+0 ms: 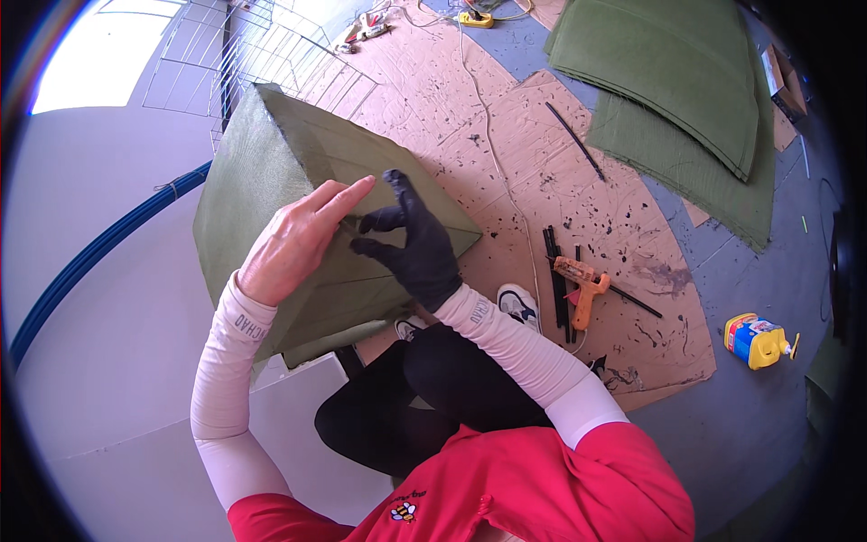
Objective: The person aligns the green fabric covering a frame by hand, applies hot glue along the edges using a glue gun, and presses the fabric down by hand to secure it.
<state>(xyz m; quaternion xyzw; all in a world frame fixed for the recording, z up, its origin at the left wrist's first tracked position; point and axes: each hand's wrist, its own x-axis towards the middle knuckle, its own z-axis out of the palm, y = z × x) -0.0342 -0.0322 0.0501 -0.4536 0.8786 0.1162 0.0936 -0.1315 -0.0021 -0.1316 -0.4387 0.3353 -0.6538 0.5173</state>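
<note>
A large angular form covered in green mesh cloth (244, 172) stands in front of me, with dark seams along its edges. Over its near side is my bare left hand (302, 230), its fingers stretched out and pointing right. Facing it, my right hand (411, 239) wears a black glove. The gloved fingers are spread, and two of them point toward the left hand's fingertips. A small dark bit shows between the two hands, too small to name. I cannot tell whether either hand touches the cloth.
Brown cardboard (452, 99) covers the floor, spotted black. An orange glue gun (585, 287) lies by black sticks (558, 289). Stacked green mesh sheets (664, 72) lie far right, a yellow bottle (760, 341) nearer. A wire rack (262, 45) and blue tubes (99, 244) are left; a white cord (488, 117) crosses.
</note>
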